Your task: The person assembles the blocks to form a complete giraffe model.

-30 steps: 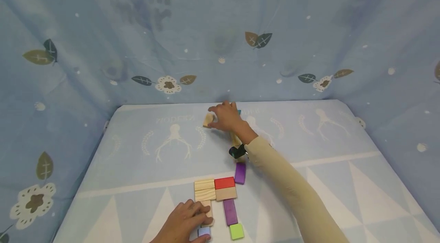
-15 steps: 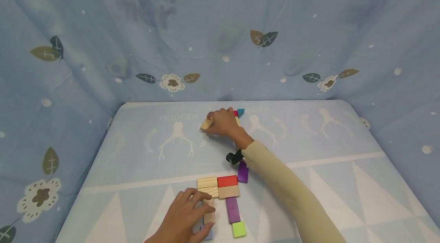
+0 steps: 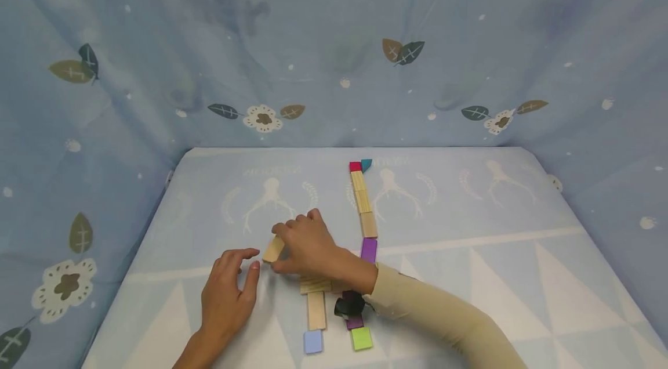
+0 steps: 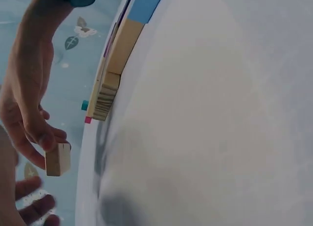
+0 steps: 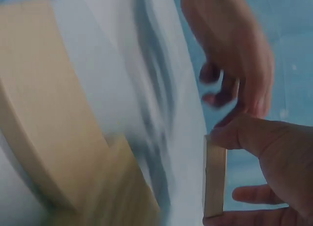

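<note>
My right hand (image 3: 308, 247) pinches a plain wooden block (image 3: 273, 249) by its edges, above the left side of the block layout. In the right wrist view the thumb and fingers grip opposite ends of that block (image 5: 215, 179). My left hand (image 3: 229, 293) is just left of it, fingers spread and holding nothing. Beneath and behind the right forearm lie wooden blocks (image 3: 316, 311), partly covered. A light blue block (image 3: 313, 342), a lime green block (image 3: 362, 338) and a purple block (image 3: 355, 323) lie nearer. The red block of the middle row is hidden.
A line of wooden blocks (image 3: 362, 201) runs to the back, ending in a red block (image 3: 355, 166) and a teal curved block (image 3: 366, 165). Another purple block (image 3: 369, 249) joins its near end. Patterned blue fabric (image 3: 334, 67) hangs behind the pale cloth-covered table (image 3: 443, 201).
My right hand has come nearer and leftward with the wooden block, uncovering the far line of blocks. My left hand has lifted off the near blocks and moved left and away from me.
</note>
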Motion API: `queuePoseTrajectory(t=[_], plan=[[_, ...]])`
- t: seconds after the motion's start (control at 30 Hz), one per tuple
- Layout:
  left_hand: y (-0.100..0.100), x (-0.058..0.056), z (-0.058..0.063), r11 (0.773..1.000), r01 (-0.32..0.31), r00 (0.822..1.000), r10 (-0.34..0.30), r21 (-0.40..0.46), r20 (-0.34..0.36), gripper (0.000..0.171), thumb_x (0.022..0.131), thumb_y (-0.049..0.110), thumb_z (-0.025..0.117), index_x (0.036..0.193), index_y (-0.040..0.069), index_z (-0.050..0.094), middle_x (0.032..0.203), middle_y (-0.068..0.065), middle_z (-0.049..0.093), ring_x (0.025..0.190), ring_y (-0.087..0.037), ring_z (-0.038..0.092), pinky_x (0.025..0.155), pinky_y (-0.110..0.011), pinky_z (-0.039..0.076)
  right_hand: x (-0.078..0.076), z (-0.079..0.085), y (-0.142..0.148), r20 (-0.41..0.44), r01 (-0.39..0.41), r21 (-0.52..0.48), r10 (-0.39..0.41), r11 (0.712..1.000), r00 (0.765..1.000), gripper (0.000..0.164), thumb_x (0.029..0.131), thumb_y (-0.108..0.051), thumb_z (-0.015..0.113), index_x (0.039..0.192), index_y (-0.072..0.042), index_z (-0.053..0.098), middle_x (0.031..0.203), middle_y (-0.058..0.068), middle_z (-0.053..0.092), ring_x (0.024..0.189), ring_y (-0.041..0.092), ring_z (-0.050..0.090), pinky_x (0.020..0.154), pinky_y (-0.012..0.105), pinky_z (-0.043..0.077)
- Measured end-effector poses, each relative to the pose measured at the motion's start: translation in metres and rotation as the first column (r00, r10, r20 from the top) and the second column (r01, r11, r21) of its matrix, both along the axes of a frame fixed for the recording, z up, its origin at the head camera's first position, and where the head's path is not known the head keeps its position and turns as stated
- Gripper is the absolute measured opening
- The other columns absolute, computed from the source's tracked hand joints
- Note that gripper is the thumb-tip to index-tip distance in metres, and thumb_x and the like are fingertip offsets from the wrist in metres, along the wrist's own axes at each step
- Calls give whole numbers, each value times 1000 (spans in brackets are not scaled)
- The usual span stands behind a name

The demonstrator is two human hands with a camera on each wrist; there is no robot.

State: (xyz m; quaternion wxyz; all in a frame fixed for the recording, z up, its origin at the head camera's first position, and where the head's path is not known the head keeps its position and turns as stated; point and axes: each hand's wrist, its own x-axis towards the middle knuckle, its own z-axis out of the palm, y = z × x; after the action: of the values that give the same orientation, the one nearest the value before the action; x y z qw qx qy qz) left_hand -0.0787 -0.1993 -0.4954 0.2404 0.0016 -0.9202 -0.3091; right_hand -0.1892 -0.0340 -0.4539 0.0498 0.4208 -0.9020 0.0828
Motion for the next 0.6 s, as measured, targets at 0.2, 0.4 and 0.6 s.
queuePoseTrajectory(t=[0.2, 0.4, 0.6], plan=[[-1, 9, -5, 999, 32, 969, -26, -18, 245, 28, 100, 31, 57, 119, 13, 66, 104, 1, 64, 79, -15, 53, 61, -32, 43, 35, -9, -7, -118, 6, 60, 1, 998, 993, 57, 77, -62, 68, 118, -22, 64, 83, -6, 63, 75, 17, 52, 72, 37, 32], [0, 9, -13, 995, 94, 965, -79, -46, 250, 31, 91, 32, 71, 116, 13, 69, 99, 2, 60, 77, -13, 50, 58, -28, 41, 37, 10, 11, 41, 22, 53, -24, 998, 999, 74, 80, -63, 71, 139, -23, 52, 102, -3, 68, 89, 20, 53, 74, 39, 30], [3, 8, -16, 996, 59, 964, -38, -73, 263, 30, 82, 31, 81, 105, 14, 73, 90, 6, 59, 78, -13, 52, 60, -32, 41, 15, 32, 54, 212, 160, -91, -137, 983, 968, 62, 87, -48, 71, 140, -23, 53, 110, -3, 68, 99, 22, 54, 77, 42, 30]])
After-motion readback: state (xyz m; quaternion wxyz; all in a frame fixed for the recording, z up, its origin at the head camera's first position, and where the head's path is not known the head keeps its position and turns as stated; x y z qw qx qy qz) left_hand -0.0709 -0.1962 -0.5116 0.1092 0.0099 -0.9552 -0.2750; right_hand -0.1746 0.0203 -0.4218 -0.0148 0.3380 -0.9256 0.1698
